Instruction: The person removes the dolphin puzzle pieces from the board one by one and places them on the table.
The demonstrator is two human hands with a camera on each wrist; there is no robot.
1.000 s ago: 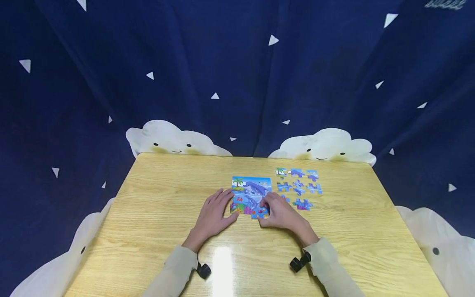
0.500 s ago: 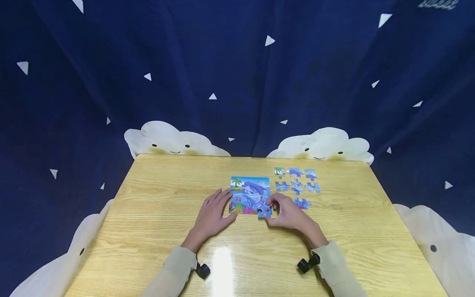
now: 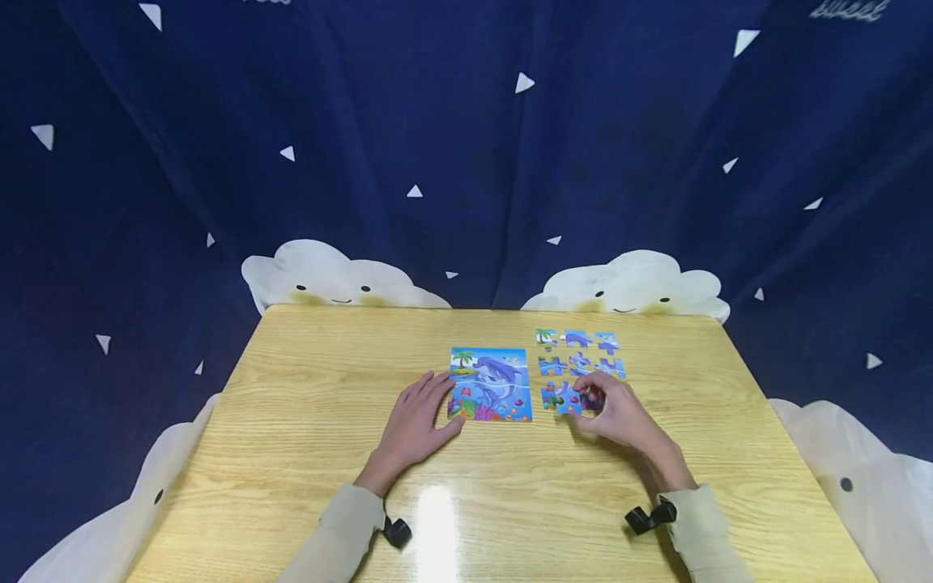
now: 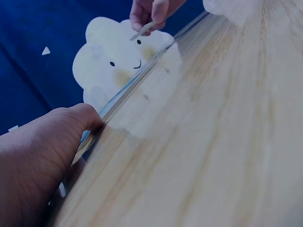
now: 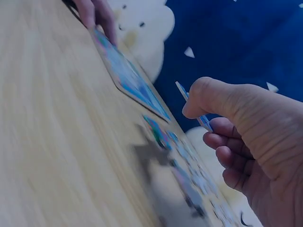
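A square dolphin picture [image 3: 490,385] lies flat on the table in the head view. My left hand [image 3: 415,421] rests at its left side, fingers spread and touching the edge; in the left wrist view, the left hand's [image 4: 45,142] fingertips are hidden. My right hand [image 3: 625,413] pinches a jigsaw piece [image 3: 568,400] between thumb and fingers, above the lower row of loose pieces. In the right wrist view that held jigsaw piece [image 5: 205,122] is tilted and apart from the table. A coral jigsaw piece [image 3: 549,398] lies just left of it. Another lower-row piece is partly covered by the right hand.
Several loose jigsaw pieces [image 3: 579,361] lie in spaced rows right of the picture. The wooden table [image 3: 328,380] ends at a far edge before a dark blue curtain [image 3: 408,121] with white cloud shapes [image 3: 634,283].
My right hand has carried the pinched jigsaw piece rightward, from over the picture's lower right corner to the loose pieces. That corner is now uncovered. The left hand stays by the picture.
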